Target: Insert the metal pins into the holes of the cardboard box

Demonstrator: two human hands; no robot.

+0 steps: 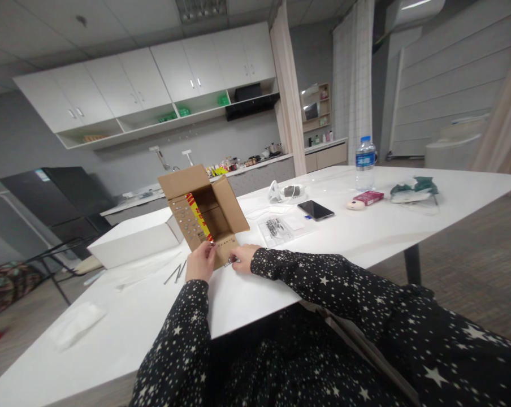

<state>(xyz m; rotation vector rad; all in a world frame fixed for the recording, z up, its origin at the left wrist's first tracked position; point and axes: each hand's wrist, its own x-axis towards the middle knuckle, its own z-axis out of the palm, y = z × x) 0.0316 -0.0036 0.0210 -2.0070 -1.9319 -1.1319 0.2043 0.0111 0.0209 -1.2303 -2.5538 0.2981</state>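
An open cardboard box [232,206] stands tilted on the white table in front of me, flaps spread. Small silvery pieces dot its left flap [181,217], and a row of small dots runs along the near flap [222,246]. My left hand [200,263] is at the lower end of the left flap, fingertips pinched together near a tiny shiny bit too small to name. At the near flap's right edge, my right hand [243,259] has its fingers closed around a small silvery metal piece [228,263]. Two thin dark rods [180,271] lie left of my left hand.
A long white box [132,237] lies to the left. Rightward on the table [366,249] are a clear plastic packet [276,229], a phone [316,210], a white cabled device [275,192], a pink-red pack [369,198], a water bottle [365,164] and a crumpled green bag [414,189].
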